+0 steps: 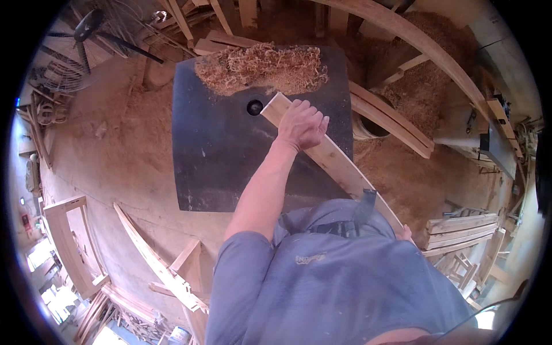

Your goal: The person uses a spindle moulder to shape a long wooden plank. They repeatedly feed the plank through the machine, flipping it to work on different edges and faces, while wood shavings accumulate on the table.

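Two hands are at one long pale board [336,164], which slants from beside the round opening [255,107] in the dark counter [224,155] down past its right edge to the person's waist. The left grip [302,123] is closed over the board near its upper end. The right grip [405,234] shows only in part at the lower end, so I cannot tell how far it is closed. A dark part sits inside the opening, and a heap of curly shavings [259,69] covers the counter's far side.

To the right, a round pale bucket [360,131] stands partly under some planks [397,118]; its inside is dark, and its contents cannot be made out. A white tub [179,334] at the lower left carries printing too small to read; what it holds is also unclear. Light lettering [310,259] marks the person's blue-grey shirt [328,293].
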Demonstrator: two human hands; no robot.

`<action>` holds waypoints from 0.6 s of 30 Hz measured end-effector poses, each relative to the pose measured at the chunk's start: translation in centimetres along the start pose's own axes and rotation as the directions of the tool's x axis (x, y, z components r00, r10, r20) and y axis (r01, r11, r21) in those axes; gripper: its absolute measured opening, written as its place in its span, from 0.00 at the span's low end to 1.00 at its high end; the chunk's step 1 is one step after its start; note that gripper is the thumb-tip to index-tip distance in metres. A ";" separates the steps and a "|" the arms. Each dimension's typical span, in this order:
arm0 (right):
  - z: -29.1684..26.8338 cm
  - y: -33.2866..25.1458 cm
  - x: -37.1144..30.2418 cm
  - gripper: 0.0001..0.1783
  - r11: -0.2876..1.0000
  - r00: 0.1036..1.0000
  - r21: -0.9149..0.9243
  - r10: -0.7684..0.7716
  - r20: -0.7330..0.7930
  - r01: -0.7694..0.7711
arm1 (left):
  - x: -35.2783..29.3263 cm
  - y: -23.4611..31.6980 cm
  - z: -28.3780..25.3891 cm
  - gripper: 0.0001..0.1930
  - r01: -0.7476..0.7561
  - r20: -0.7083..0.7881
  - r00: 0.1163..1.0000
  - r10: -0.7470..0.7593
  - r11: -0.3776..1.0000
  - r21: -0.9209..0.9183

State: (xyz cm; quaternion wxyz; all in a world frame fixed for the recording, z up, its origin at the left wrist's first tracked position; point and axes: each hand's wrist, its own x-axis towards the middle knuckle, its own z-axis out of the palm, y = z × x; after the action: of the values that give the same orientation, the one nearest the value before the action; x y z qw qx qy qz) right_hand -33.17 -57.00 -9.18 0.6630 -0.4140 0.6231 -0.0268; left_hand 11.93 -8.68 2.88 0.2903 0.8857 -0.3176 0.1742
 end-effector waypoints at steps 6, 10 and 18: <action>2.2 -0.4 -2.1 0.25 0.967 0.982 0.253 0.007 -0.187 0.041 | 1.1 -1.9 3.4 0.16 0.160 0.089 0.984 -0.155 0.986 -0.056; 2.7 -1.0 -3.1 0.26 0.940 0.968 0.331 0.007 -0.250 0.079 | 1.1 -2.6 3.4 0.16 0.194 0.121 0.975 -0.185 0.979 -0.067; 3.1 -0.6 -4.1 0.29 0.922 0.951 0.371 0.011 -0.310 0.111 | 0.2 -3.5 4.3 0.15 0.229 0.100 0.970 -0.220 0.969 -0.095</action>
State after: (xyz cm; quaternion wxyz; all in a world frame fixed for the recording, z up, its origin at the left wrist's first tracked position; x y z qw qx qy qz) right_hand -31.10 -53.55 -5.90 0.6257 -0.2830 0.6899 -0.2290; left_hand 14.97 -9.22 -1.73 0.3406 0.9061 -0.2365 0.0837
